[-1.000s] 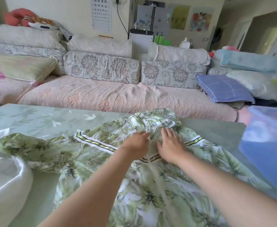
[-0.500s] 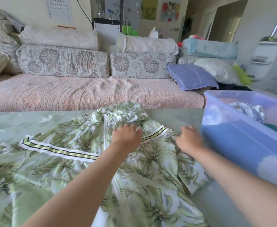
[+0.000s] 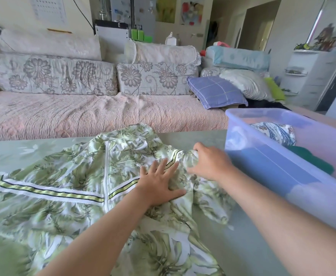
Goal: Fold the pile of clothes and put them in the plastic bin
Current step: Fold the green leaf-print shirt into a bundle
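I see the jacket [image 3: 73, 176] spread on the table [image 3: 242, 246]. My left hand [image 3: 159, 186] lies flat on the jacket's right half. My right hand [image 3: 210, 162] grips the jacket's right edge. The bin [image 3: 272, 176] stands on the table just right of the jacket, with clothes [image 3: 274, 132] inside. The sofa [image 3: 83, 116] is behind the jacket, with a pillow [image 3: 214, 91] on it.

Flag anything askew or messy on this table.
Only the leaf-print jacket: it lies unfolded, one sleeve bunched beside the plastic bin, where the right hand grips it. Nothing looks spilled or damaged.
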A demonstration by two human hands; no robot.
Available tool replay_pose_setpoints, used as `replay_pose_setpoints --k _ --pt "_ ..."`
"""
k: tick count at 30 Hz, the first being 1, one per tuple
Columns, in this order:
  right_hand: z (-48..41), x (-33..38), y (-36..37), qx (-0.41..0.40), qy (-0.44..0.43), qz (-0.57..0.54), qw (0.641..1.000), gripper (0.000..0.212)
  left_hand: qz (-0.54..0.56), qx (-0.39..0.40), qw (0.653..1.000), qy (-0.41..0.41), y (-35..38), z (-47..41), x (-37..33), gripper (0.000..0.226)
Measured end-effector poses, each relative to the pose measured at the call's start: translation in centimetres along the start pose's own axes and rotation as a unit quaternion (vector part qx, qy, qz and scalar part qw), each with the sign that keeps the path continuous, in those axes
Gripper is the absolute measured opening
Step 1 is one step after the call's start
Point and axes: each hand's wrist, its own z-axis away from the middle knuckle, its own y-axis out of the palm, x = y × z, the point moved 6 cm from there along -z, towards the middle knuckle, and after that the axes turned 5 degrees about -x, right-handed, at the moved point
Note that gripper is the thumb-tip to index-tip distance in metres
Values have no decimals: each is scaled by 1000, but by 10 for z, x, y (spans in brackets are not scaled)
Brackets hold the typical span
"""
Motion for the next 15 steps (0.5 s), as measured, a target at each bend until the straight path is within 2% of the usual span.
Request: replay_pose_setpoints --k 1,3,6,8,10,12,13,15 --pt "2 1 -4 -25 -33 95 995 57 -6 7 1000 12 1 1 -1 97" --pt "2 0 -11 -71 -37 223 972 62 -6 23 999 35 3 2 -7 101" --pt "-1 2 -8 -61 -42 274 959 64 3 74 996 57 6 4 -17 102" --pt "2 14 5 -17 -122 250 960 73 42 97 993 57 0 5 -18 95" --pt "10 35 9 16 -198 134 971 76 107 46 993 35 -12 3 -12 79" --pt "16 47 20 86 -187 11 979 70 135 -63 989 -13 -27 1 5 59" --pt "18 49 30 122 -168 -19 978 67 111 -107 987 -36 -31 2 16 51" --pt "21 47 51 179 -129 -15 975 67 35 -128 988 -80 -27 6 41 58"
